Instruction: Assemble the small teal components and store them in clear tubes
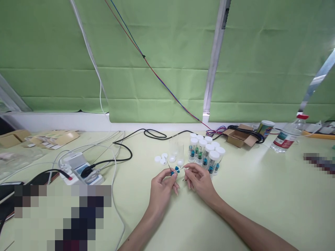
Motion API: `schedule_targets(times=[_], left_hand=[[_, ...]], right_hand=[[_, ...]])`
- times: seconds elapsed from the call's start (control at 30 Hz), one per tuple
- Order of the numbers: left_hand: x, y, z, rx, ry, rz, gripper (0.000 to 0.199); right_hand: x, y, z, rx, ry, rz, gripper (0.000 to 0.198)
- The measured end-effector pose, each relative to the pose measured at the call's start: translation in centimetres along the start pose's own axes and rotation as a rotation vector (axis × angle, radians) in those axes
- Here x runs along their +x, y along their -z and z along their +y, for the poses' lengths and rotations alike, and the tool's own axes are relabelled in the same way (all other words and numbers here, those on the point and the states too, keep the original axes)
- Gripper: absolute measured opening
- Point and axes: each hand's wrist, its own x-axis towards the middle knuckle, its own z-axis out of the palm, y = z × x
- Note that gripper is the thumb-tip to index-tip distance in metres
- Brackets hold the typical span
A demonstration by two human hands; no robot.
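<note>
Between the thumb and fingers of my left hand (162, 184) is a small blue part (177, 169) with a thin dark wire or pin sticking up from it. My right hand (199, 179) is closed in a pinch at a thin whitish piece (182, 168) that meets the blue part; its exact kind is too small to make out. Just beyond my hands stand clear tubes (180, 153) without caps, beside several loose white caps (157, 159). To the right is a cluster of clear vials (209, 157) with white caps, holding blue and green pieces.
A power strip (83, 169) with plugs and a black cable (125, 159) lies on the left. Behind on the right are a small open cardboard box (239, 137), a can (265, 129) and a plastic bottle (285, 137). Green blinds (162, 87) hang behind the table (248, 195).
</note>
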Motion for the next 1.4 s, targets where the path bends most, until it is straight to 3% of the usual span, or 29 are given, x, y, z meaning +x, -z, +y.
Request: schedule_targets(times=[1.4], left_hand=[[-0.62, -0.43, -0.55, 0.115, -0.105, -0.072, 0.025]], right_hand=[[0.22, 0.14, 0.54, -0.059, -0.01, 0.063, 0.041]])
